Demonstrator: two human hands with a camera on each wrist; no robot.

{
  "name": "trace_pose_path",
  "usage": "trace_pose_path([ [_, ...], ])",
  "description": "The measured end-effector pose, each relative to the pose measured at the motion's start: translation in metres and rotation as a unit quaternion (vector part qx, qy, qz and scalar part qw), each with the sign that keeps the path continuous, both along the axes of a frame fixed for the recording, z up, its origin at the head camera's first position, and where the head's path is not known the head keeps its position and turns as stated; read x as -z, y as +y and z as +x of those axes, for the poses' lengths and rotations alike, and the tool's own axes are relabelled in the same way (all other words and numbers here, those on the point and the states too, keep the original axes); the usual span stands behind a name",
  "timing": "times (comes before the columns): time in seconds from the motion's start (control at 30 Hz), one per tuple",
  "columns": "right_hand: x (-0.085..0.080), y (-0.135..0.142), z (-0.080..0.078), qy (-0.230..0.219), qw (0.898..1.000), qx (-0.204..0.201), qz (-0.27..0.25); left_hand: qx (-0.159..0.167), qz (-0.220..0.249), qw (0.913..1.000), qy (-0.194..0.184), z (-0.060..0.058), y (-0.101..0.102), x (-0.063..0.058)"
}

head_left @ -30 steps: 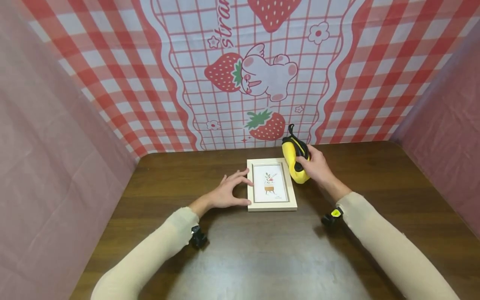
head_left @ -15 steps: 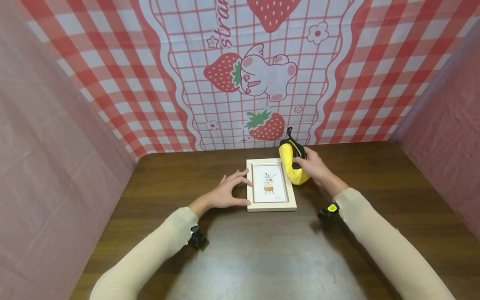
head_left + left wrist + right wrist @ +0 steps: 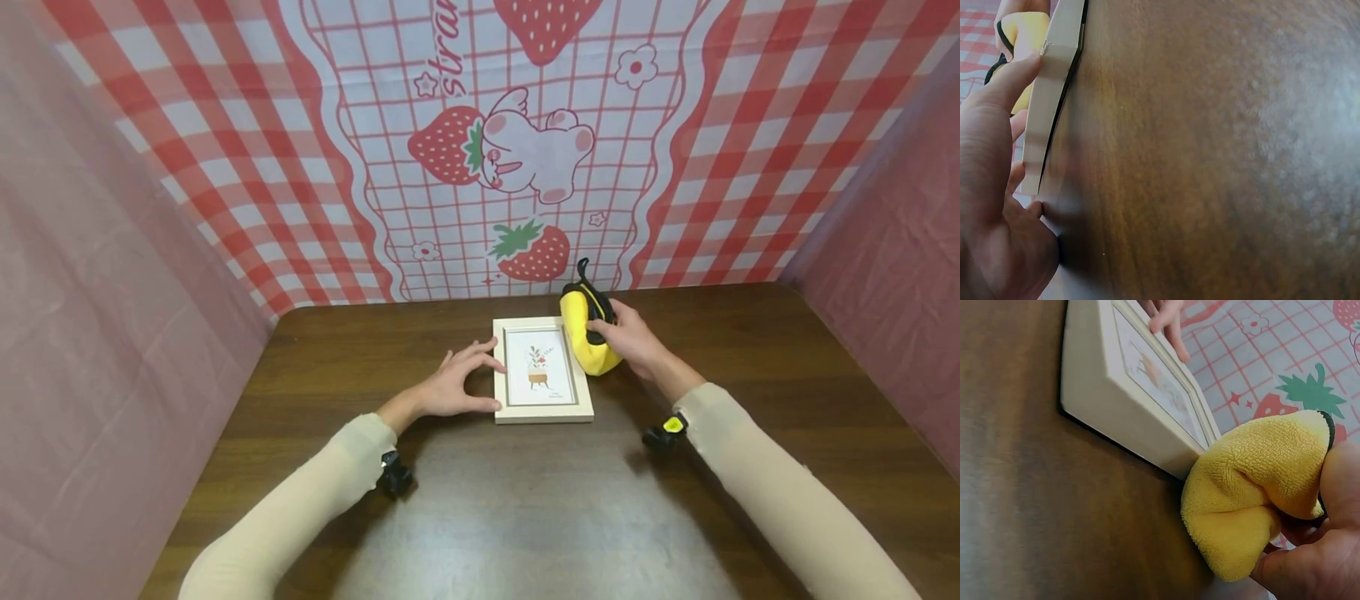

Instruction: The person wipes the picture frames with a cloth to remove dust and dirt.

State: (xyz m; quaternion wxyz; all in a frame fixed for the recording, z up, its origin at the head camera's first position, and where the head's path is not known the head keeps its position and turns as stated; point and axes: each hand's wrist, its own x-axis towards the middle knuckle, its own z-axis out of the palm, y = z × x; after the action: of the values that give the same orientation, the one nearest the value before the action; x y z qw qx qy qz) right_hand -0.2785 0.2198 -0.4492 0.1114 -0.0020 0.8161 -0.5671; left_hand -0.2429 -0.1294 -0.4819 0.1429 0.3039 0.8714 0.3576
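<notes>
A picture frame [image 3: 542,411] with a cream border and a plant print lies face up on the wooden table. My left hand [image 3: 457,385] rests at its left side, thumb and fingers spread apart and touching the border. My right hand [image 3: 633,337] grips a yellow plush cleaning cloth [image 3: 579,325] with black trim and a black loop. The cloth lies against the frame's right border, near the upper corner. In the right wrist view the folded cloth [image 3: 1241,487] bulges out ahead of the thumb, touching the frame's edge. The fingers behind the cloth are partly hidden.
The brown wooden table [image 3: 480,517] spreads out around the frame. Right behind it hangs a red-and-white checked cloth [image 3: 300,208] printed with strawberries. Pink drapes enclose the left side [image 3: 112,333] and right side [image 3: 885,233].
My right hand has shifted the yellow cleaning cloth slightly left and down along the frame's right border, with a small move back right at the end. The left hand and frame stay put.
</notes>
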Motion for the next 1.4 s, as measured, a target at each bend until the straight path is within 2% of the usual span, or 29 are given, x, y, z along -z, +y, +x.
trace_pose_path([
  [0.13, 0.001, 0.001, 0.009, 0.001, 1.000, 0.001, -0.017, -0.004, 0.008, 1.0000, 0.001, -0.003, -0.001, 0.007],
  [0.33, 0.002, 0.003, 0.025, 0.015, 1.000, 0.002, -0.019, -0.001, 0.019, 0.9998, 0.000, -0.002, -0.001, 0.006],
  [0.47, 0.002, 0.003, 0.035, 0.009, 1.000, 0.005, -0.024, 0.002, 0.030, 0.9995, 0.013, -0.003, -0.003, 0.012],
  [0.7, 0.005, 0.005, 0.057, 0.000, 0.999, 0.008, -0.034, 0.011, 0.035, 0.9993, 0.010, -0.004, -0.003, 0.010],
  [0.87, 0.007, 0.005, 0.072, 0.003, 0.999, 0.017, -0.046, 0.009, 0.035, 0.9991, 0.021, -0.008, -0.005, 0.019],
  [1.0, 0.007, 0.004, 0.083, 0.004, 0.998, 0.025, -0.055, 0.010, 0.036, 0.9990, 0.025, -0.009, -0.005, 0.021],
  [1.27, 0.005, 0.001, 0.087, 0.009, 0.999, 0.032, -0.040, 0.012, 0.033, 0.9993, 0.013, -0.004, -0.005, 0.012],
  [1.4, 0.005, 0.001, 0.084, 0.007, 0.999, 0.033, -0.041, 0.010, 0.033, 0.9993, 0.017, -0.006, -0.005, 0.015],
])
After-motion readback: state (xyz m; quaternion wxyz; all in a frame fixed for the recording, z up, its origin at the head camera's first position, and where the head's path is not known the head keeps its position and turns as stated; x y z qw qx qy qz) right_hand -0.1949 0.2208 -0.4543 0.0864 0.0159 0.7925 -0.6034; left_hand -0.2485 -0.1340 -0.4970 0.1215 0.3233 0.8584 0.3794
